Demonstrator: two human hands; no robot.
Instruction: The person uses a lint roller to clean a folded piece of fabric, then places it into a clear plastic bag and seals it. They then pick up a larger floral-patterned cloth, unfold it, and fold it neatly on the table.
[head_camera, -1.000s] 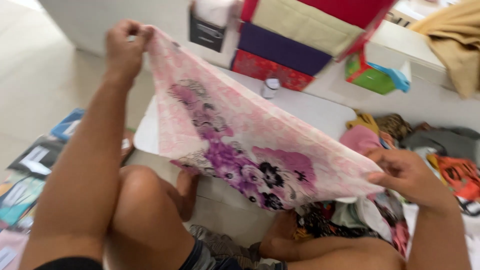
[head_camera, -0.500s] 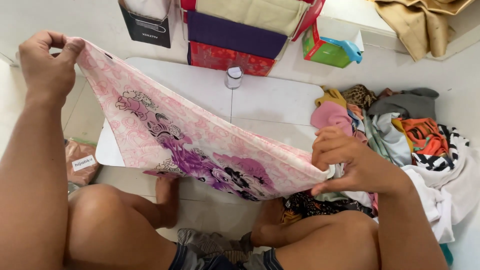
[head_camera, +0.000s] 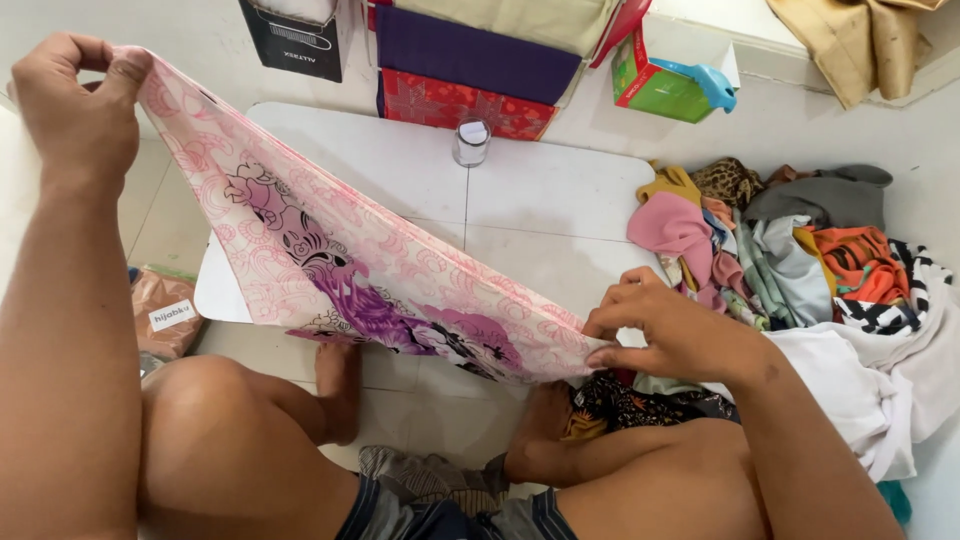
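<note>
Cloth (head_camera: 340, 270), pink with purple flowers, hangs stretched above my low white desk (head_camera: 540, 210). My left hand (head_camera: 75, 115), up at ten o'clock, has its grip pinched shut on one end. My right hand (head_camera: 670, 330), at four o'clock, pinches the other end. I think I'm mid-fold; next both ends should meet evenly. Clothes pile (head_camera: 800, 250) sits at three o'clock.
</note>
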